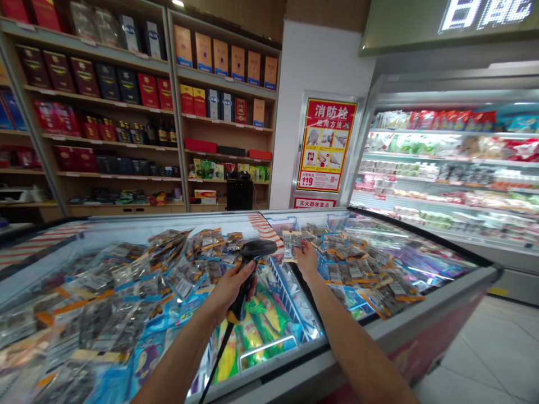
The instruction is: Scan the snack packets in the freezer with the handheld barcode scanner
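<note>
The barcode scanner [252,264] is black, with a yellow band at the bottom of its handle and a dark cable hanging down from there. It stands nearly upright in the left hand [231,289], and its head points to the right. The small clear packet [291,245] — its content is dark and grainy — is held up in the right hand [306,259], just beside the scanner head.

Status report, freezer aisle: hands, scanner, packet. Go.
Left hand gripping barcode scanner, aimed at packet. Right hand holds that packet over the chest freezer. Nothing between scanner and packet.
</note>
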Demonstrator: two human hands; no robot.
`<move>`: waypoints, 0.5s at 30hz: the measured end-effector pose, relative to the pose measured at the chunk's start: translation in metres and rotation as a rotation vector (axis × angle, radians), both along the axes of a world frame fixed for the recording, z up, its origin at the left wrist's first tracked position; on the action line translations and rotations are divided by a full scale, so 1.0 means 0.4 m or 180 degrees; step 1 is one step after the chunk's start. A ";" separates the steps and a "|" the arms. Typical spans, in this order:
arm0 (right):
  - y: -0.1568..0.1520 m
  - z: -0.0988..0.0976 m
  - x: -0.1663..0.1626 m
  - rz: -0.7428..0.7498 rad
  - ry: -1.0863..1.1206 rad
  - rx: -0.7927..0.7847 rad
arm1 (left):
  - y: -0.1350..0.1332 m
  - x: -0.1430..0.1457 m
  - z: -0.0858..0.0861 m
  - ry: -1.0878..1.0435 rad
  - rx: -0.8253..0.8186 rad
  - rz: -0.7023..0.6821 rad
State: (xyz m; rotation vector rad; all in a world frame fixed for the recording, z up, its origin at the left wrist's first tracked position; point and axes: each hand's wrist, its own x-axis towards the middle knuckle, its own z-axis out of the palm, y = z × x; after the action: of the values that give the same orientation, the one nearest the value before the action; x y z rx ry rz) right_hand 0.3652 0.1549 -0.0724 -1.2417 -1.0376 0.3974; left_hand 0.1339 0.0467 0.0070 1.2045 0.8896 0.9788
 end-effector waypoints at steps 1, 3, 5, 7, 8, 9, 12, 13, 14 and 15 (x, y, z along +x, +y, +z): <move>-0.003 0.003 -0.001 0.0003 0.0014 0.0001 | -0.001 0.001 0.001 -0.0029 -0.0011 -0.0026; -0.007 0.008 -0.004 -0.0037 0.0034 0.0013 | -0.003 0.003 0.004 -0.0117 -0.0058 -0.0066; -0.009 0.011 -0.006 -0.0132 0.0004 -0.0010 | -0.003 0.005 0.007 -0.0239 -0.0124 -0.0043; -0.008 0.009 -0.008 -0.0212 -0.0055 -0.0041 | 0.003 0.006 0.004 -0.0270 -0.0143 0.0059; -0.007 0.008 -0.010 -0.0227 -0.0083 -0.0047 | 0.008 0.006 0.001 -0.0222 -0.0108 0.0150; -0.005 0.005 -0.012 -0.0230 -0.0092 -0.0048 | 0.016 0.004 -0.003 -0.0130 -0.0038 0.0269; 0.005 0.002 -0.028 -0.0181 -0.0076 -0.0082 | 0.040 -0.009 -0.016 0.0247 0.0254 0.0715; 0.010 0.003 -0.037 -0.0149 -0.0072 -0.0122 | 0.047 -0.017 -0.019 0.0349 0.0331 0.0859; 0.015 0.006 -0.049 -0.0099 -0.0086 -0.0140 | 0.051 -0.027 -0.021 0.0435 0.0377 0.0996; 0.022 0.010 -0.062 -0.0038 -0.0104 -0.0127 | 0.054 -0.039 -0.021 0.0501 0.0403 0.1107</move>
State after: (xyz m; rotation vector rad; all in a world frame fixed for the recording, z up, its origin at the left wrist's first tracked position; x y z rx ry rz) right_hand 0.3403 0.1636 -0.0684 -1.2930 -1.0542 0.3914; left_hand 0.1183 0.0682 -0.0013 1.2713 1.2043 1.2453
